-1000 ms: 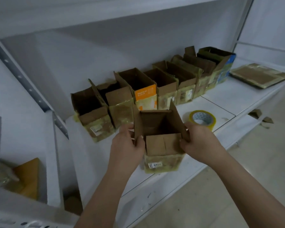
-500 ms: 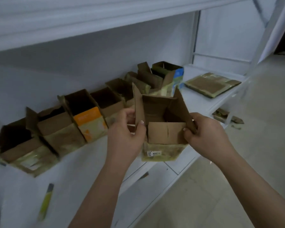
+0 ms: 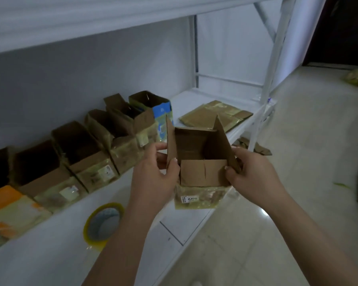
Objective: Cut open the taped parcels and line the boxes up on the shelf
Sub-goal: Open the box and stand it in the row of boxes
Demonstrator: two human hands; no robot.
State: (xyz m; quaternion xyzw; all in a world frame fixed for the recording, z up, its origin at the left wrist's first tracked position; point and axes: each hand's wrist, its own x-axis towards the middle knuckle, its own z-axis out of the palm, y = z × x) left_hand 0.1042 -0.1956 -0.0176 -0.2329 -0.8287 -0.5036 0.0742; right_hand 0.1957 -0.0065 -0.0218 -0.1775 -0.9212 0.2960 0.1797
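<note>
gripping an open brown box (image 3: 196, 162) wrapped in yellowish tape, both hands' fingers (image 3: 228, 174) pinch its upright side flaps.

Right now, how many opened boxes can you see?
8: one held in both hands; seven in a row on the shelf, from the orange-fronted box to the blue-sided box. More may sit out of frame.
</note>
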